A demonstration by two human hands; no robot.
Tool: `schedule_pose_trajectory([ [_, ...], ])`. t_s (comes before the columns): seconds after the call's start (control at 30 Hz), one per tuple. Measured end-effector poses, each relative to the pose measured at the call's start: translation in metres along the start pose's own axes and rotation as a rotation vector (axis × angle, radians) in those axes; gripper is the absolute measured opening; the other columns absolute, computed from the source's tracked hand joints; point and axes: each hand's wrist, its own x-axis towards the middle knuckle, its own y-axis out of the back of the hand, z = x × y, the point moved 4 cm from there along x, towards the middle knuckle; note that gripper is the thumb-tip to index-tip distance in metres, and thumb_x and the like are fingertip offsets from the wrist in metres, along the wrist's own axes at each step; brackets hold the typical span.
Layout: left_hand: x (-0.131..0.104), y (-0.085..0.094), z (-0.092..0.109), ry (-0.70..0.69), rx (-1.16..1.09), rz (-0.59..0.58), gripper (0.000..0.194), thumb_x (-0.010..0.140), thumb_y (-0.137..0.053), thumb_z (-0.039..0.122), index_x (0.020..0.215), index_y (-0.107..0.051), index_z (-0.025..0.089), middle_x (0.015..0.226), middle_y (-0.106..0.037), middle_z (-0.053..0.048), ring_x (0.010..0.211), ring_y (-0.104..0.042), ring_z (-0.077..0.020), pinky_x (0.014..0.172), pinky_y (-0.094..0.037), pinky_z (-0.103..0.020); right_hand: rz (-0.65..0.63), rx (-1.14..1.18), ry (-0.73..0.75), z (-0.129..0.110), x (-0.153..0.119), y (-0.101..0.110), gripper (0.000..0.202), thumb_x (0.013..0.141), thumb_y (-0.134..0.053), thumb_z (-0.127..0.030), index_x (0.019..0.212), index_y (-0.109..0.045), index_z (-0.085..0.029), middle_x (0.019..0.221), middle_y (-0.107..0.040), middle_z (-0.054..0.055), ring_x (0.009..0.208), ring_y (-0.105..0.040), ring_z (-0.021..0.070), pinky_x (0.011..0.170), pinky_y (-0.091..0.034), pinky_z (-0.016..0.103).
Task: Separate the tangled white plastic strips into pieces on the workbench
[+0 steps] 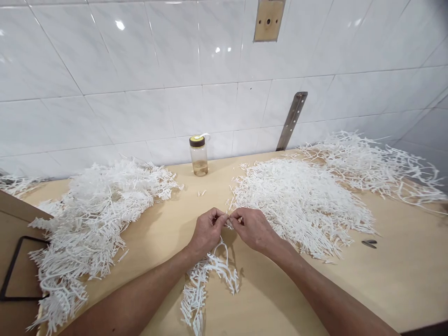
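My left hand [207,232] is closed in a pinch on a white plastic branch [220,267] with many short prongs. The branch hangs below the hand over the table, its lower part fanning out beside my left forearm. Against the left fingertips, my right hand [252,228] pinches a small white tip of the branch, mostly hidden by the fingers. Just beyond my right hand spreads a heap of small loose white plastic pieces [297,200]. On the left lies a tall pile of similar pronged white branches [101,210].
Bare-looking thin white stems [378,163] are heaped at the back right. A lidded clear bottle [199,161] stands near the tiled wall, by a metal bracket [292,121]. A small dark object [369,243] lies at right. A black metal handle [16,266] sits at far left.
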Motion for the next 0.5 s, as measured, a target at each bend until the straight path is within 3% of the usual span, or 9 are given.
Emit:
schedule_pose_trajectory([
  [0.33,-0.0038,0.0031,0.0075,-0.049,0.224,-0.021,0.026,0.086,-0.057,0.037,0.072,-0.065,0.017,0.061,-0.056,0.002,0.057,-0.045,-0.0123,0.057,-0.034,-0.024,-0.015,0.098,-0.118,-0.0020,-0.0007,0.0042,0.018,0.084,-0.053,-0.023,0.072,-0.065,-0.020,0.066,-0.067,0.000,0.056,-0.059,0.0145,0.052,-0.040,0.024],
  [0.5,-0.0058,0.0028,0.0065,-0.139,0.419,-0.044,0.021,0.088,-0.052,0.028,0.070,-0.059,0.020,0.061,-0.054,0.002,0.056,-0.043,-0.0133,0.057,-0.029,-0.026,-0.033,0.033,-0.066,0.0005,-0.0006,-0.0020,0.017,0.084,-0.052,-0.019,0.073,-0.065,-0.020,0.066,-0.067,0.000,0.056,-0.057,0.0142,0.054,-0.039,0.025],
])
